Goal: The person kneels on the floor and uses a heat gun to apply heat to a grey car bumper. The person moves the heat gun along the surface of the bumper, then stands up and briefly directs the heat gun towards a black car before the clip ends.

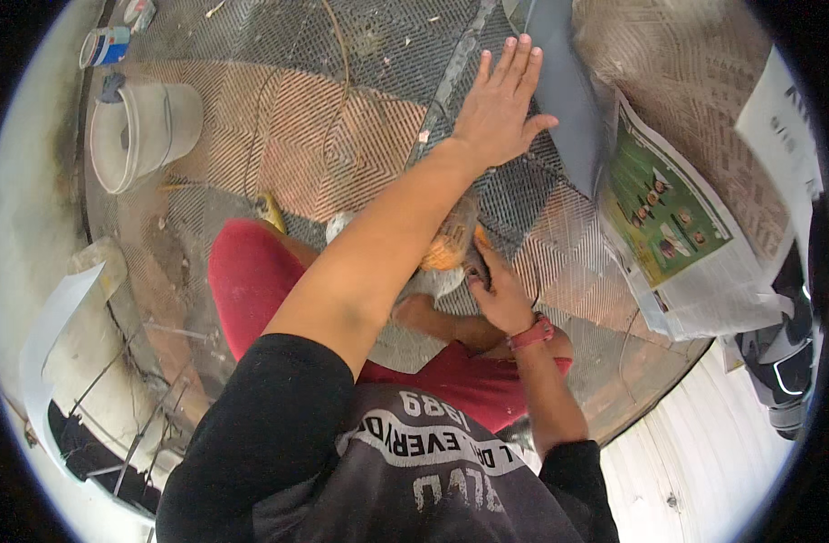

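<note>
My left hand (505, 109) reaches far forward, fingers stretched out and holding nothing. Its thumb and fingertips overlap the left edge of a smooth grey panel (568, 100); whether they touch it I cannot tell. Closer to my body, my right hand (505, 299) is closed around a dark handheld thing with an orange part (475, 262), whose kind is partly hidden. Beside it, half behind my left forearm, lies a clear plastic container with something orange in it (448, 249). A whitish piece (446, 283) shows just below.
A printed newspaper sheet (677, 217) lies right of the panel. At the left stand a translucent bucket (147, 131) and a small blue-and-white tin (105, 47). A thin cord (342, 45) runs over the patterned mat (297, 136). A wire rack (129, 443) is at the lower left.
</note>
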The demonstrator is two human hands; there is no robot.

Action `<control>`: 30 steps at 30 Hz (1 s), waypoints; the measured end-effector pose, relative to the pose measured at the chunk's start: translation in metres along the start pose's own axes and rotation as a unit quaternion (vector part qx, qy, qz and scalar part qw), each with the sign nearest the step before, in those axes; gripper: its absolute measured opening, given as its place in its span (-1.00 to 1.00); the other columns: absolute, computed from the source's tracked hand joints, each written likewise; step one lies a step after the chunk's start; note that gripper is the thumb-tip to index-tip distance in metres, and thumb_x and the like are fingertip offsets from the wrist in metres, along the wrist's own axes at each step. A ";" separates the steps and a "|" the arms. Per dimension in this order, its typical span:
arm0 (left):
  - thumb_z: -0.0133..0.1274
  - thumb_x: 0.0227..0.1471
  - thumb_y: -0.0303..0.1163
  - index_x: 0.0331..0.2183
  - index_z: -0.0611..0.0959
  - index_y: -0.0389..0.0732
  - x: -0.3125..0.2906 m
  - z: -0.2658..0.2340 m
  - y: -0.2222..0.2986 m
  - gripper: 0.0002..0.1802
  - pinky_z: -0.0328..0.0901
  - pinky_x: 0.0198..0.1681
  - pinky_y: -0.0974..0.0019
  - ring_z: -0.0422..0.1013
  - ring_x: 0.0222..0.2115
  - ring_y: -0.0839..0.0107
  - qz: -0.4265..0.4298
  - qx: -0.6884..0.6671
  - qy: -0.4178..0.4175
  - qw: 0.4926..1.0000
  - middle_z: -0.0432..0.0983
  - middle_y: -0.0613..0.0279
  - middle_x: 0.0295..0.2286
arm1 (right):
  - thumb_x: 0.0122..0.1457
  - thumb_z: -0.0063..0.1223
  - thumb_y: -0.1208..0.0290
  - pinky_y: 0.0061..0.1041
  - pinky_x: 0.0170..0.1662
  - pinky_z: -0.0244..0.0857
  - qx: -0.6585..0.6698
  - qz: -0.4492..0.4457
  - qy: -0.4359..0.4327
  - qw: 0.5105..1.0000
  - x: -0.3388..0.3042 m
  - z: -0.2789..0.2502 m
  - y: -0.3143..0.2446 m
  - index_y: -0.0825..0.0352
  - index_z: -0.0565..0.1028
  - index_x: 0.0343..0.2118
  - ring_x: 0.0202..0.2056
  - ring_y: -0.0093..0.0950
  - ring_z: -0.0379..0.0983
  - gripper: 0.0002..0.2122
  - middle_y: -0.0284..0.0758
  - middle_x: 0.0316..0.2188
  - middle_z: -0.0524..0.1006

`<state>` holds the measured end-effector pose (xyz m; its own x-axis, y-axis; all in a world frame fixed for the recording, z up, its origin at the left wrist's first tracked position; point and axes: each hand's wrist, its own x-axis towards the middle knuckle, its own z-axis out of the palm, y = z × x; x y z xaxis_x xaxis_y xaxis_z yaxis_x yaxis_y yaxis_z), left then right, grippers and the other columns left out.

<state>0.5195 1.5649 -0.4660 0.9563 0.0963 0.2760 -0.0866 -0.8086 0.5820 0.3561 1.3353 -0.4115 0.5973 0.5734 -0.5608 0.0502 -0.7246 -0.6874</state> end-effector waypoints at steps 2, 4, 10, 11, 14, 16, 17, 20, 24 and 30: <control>-0.05 0.33 0.26 0.47 -0.03 -0.42 0.004 0.021 -0.005 0.12 -0.26 0.50 -0.31 -0.23 0.50 -0.24 0.024 -0.022 0.041 0.999 -0.18 -0.37 0.46 | 0.20 0.10 0.42 -0.16 0.34 0.29 0.071 0.024 0.024 0.997 0.018 0.023 0.007 0.38 0.30 0.40 0.28 0.08 0.39 -0.34 0.11 0.29 0.43; -0.04 0.32 0.26 0.46 -0.03 -0.43 0.003 0.039 -0.003 0.12 -0.29 0.49 -0.35 -0.25 0.49 -0.28 0.038 -0.033 0.060 0.997 -0.21 -0.40 0.46 | 0.26 0.11 0.47 -0.34 0.34 0.23 0.103 0.004 0.076 0.992 0.032 0.051 0.031 0.45 0.29 0.40 0.29 -0.18 0.42 -0.37 0.06 0.25 0.48; -0.10 0.34 0.28 0.47 -0.01 -0.42 -0.013 0.077 0.021 0.11 -0.33 0.48 -0.38 -0.29 0.49 -0.33 0.085 0.001 0.016 0.996 -0.26 -0.41 0.47 | 0.22 0.11 0.36 -0.25 0.22 0.32 0.210 0.044 0.157 0.964 0.061 0.084 0.072 0.53 0.34 0.33 0.12 -0.03 0.50 -0.38 0.13 0.09 0.55; -0.12 0.34 0.28 0.46 0.00 -0.42 -0.017 0.080 0.027 0.10 -0.34 0.48 -0.38 -0.30 0.49 -0.33 0.082 0.014 0.010 0.996 -0.25 -0.41 0.46 | 0.23 0.10 0.36 -0.27 0.10 0.39 0.222 0.060 0.161 0.960 0.066 0.085 0.077 0.53 0.35 0.32 -0.01 -0.10 0.57 -0.40 0.08 0.00 0.59; -0.17 0.35 0.29 0.46 0.03 -0.41 -0.039 0.090 0.045 0.07 -0.35 0.49 -0.38 -0.31 0.49 -0.33 0.085 0.024 -0.022 0.996 -0.24 -0.41 0.46 | 0.26 0.08 0.37 -0.38 -0.27 0.49 0.305 0.113 0.151 0.934 0.071 0.079 0.074 0.53 0.37 0.29 -0.39 -0.36 0.61 -0.44 -0.11 -0.25 0.63; -0.18 0.36 0.30 0.47 0.05 -0.38 -0.046 0.096 0.057 0.06 -0.35 0.49 -0.37 -0.33 0.49 -0.32 0.094 0.025 -0.039 0.995 -0.24 -0.40 0.46 | 0.26 0.07 0.38 -0.43 -0.38 0.43 0.344 0.112 0.171 0.917 0.070 0.079 0.076 0.51 0.39 0.27 -0.47 -0.45 0.54 -0.47 -0.18 -0.31 0.60; -0.19 0.35 0.30 0.47 0.06 -0.36 -0.050 0.100 0.063 0.06 -0.36 0.49 -0.36 -0.33 0.50 -0.31 0.099 0.026 -0.049 0.994 -0.24 -0.39 0.47 | 0.27 0.06 0.38 -0.46 -0.44 0.40 0.362 0.111 0.178 0.908 0.069 0.081 0.078 0.50 0.39 0.27 -0.50 -0.49 0.50 -0.48 -0.21 -0.34 0.59; -0.19 0.35 0.29 0.49 0.07 -0.23 -0.063 0.110 0.068 0.00 -0.37 0.51 -0.30 -0.32 0.52 -0.15 0.125 0.029 -0.085 0.988 -0.21 -0.21 0.49 | 0.28 0.04 0.40 -0.50 -0.48 0.38 0.379 0.114 0.187 0.899 0.075 0.085 0.095 0.49 0.39 0.27 -0.53 -0.54 0.48 -0.49 -0.25 -0.32 0.59; -0.16 0.35 0.26 0.50 0.12 -0.07 -0.069 0.103 0.052 -0.07 -0.36 0.52 -0.28 -0.28 0.53 0.05 0.202 0.087 -0.129 0.967 -0.16 0.09 0.52 | 0.33 0.01 0.43 -0.53 -0.45 0.44 0.367 0.142 0.216 0.894 0.070 0.090 0.114 0.47 0.40 0.25 -0.52 -0.54 0.50 -0.55 -0.31 -0.30 0.60; -0.10 0.34 0.22 0.50 0.15 0.08 -0.036 0.063 -0.014 -0.13 -0.28 0.51 -0.32 -0.21 0.53 0.09 0.213 0.128 -0.094 0.964 -0.11 0.18 0.52 | 0.36 0.06 0.35 -0.50 -0.43 0.44 0.400 0.185 0.213 0.872 0.063 0.083 0.098 0.44 0.40 0.24 -0.47 -0.53 0.53 -0.55 -0.27 -0.22 0.61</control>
<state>0.5040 1.5360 -0.5327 0.8851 -0.3636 0.2904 -0.4339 -0.8704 0.2327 0.3318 1.3319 -0.5528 0.7056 0.0389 -0.7075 -0.6822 -0.2328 -0.6931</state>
